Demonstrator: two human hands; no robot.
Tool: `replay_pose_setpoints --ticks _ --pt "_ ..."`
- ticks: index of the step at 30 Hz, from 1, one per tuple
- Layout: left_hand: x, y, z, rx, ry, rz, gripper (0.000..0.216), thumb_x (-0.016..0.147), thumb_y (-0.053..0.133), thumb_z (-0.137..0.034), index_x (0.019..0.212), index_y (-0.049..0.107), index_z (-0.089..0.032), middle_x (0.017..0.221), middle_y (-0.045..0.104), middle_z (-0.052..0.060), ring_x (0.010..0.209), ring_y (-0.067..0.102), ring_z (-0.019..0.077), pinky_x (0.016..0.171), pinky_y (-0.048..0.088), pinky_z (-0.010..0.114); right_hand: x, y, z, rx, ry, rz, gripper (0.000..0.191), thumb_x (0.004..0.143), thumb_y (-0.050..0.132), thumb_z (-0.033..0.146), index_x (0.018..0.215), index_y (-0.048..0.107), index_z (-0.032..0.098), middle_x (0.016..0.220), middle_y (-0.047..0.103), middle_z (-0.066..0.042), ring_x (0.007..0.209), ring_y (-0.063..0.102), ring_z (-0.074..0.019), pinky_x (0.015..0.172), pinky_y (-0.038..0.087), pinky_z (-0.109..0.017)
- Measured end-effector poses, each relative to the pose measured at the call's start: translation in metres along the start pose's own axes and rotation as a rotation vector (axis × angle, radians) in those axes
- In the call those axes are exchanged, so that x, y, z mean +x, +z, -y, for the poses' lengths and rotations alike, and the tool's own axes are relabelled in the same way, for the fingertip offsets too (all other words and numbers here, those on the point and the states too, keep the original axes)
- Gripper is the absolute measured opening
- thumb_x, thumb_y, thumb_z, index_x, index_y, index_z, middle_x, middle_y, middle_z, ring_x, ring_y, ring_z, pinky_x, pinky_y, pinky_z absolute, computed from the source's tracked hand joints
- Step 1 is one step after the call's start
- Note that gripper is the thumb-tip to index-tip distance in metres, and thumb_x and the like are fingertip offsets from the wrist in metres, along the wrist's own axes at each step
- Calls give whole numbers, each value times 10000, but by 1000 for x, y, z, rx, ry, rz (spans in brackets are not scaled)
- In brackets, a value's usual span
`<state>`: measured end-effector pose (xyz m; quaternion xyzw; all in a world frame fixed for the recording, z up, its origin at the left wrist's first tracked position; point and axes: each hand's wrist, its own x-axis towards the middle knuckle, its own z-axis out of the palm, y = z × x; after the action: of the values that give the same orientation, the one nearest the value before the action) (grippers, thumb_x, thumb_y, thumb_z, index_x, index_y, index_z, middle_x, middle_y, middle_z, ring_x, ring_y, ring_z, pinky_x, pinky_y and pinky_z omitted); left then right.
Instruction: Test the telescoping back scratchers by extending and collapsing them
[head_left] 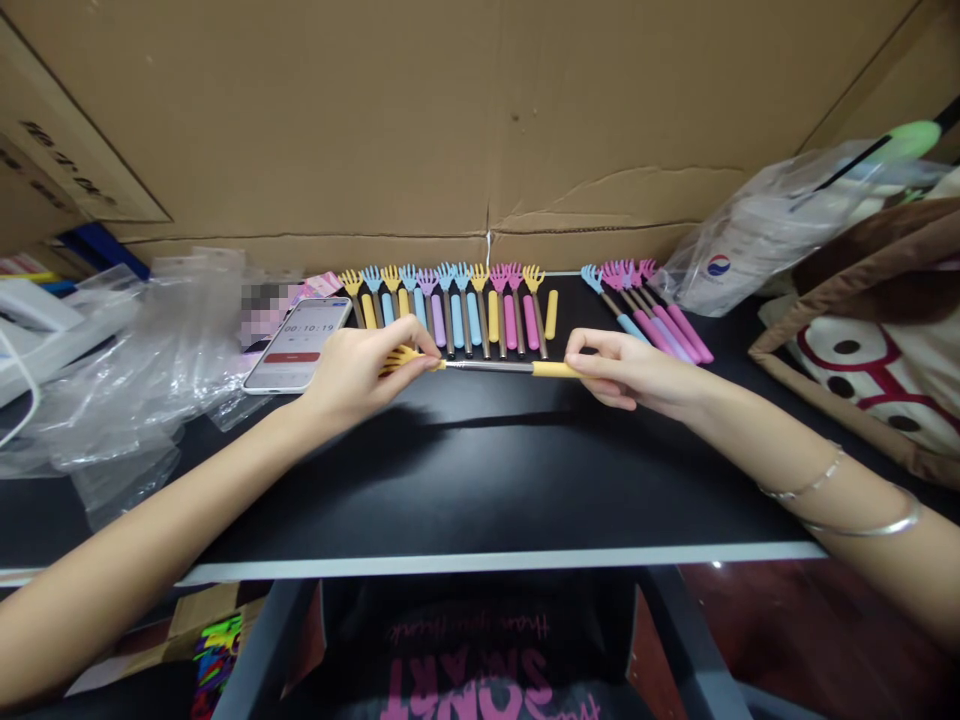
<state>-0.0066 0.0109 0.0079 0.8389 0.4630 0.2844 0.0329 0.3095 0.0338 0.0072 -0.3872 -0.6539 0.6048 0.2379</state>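
A yellow back scratcher with a metal rod is held level above the black table by both hands. My left hand pinches it just below its claw-shaped head, which the fingers partly cover. Around the end of its yellow handle, the fingers of my right hand are closed. Behind it lies a row of back scratcher heads on metal rods in yellow, blue, purple and pink, with loose coloured handle sleeves between them. Several back scratchers with handles fitted lie fanned out at the right.
A phone showing a timer lies at the left, beside clear plastic bags. On the right are a bag of cups and a brown-edged cloth bag. A cardboard wall closes off the back. The table's pale front edge runs across.
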Motion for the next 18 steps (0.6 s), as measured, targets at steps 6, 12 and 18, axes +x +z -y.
replay_pose_setpoints --ticks 6,12,18 --pt "2 2 1 -112 -53 26 271 904 505 -446 877 601 -193 826 694 23 693 623 151 673 425 233 1 5 -2 -25 12 -45 392 817 683 510 793 447 198 446 390 108 343 299 -28 381 142 -208" --pt "8 5 7 -386 -174 116 291 881 543 -466 865 567 -177 712 592 -11 552 526 104 573 414 221 3 9 -1 -181 -17 -182 408 806 663 557 807 475 195 408 424 93 333 268 -28 373 112 -216" --pt "12 4 7 -575 -289 74 297 833 613 -473 844 549 -183 611 499 -34 505 479 88 454 335 180 2 10 7 -197 -134 -311 327 831 648 475 799 497 187 485 539 39 344 339 -38 361 180 -211"
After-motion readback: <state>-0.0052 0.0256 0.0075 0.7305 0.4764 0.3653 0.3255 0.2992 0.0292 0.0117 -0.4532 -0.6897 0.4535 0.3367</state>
